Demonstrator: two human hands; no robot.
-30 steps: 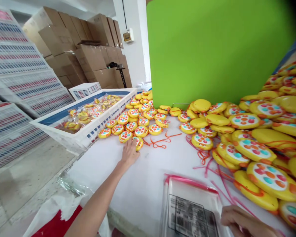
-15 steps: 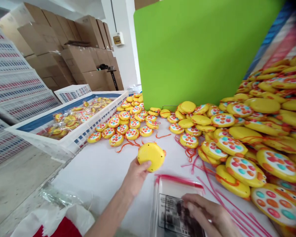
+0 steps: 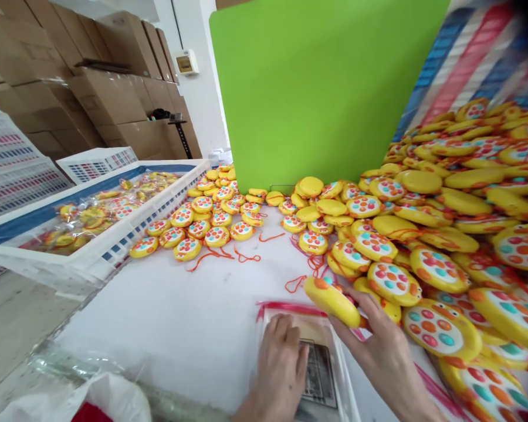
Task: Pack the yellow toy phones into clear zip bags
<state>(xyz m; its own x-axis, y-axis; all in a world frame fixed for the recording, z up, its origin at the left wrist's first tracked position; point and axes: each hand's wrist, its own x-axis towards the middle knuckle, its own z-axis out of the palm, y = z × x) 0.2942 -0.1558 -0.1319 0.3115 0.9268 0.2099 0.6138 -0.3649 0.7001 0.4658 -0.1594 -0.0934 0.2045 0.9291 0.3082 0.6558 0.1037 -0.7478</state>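
Observation:
My right hand (image 3: 381, 346) is closed around a yellow duck-like toy (image 3: 332, 300), held tilted on edge above the table. Under my left hand (image 3: 281, 363) lies a clear plastic bag (image 3: 341, 381) with a pink-red top edge and a black printed label. The left fingers are bent and close together on the bag; their tips are partly hidden. Just right of my right hand spreads a heap of the same toys (image 3: 393, 284), with white faces and coloured dots. Thin orange cords (image 3: 295, 284) trail near the held toy.
A white crate (image 3: 92, 258) with bagged toys stands at the left. Behind the table surface (image 3: 167, 316) rises a green panel (image 3: 317, 94). More loose toys (image 3: 216, 235) lie by the crate. Cardboard boxes (image 3: 110, 97) are stacked at the back.
The toy in my left hand earlier is gone from it; my right hand now holds a toy. My left hand has come down onto the bag. The view has turned rightward.

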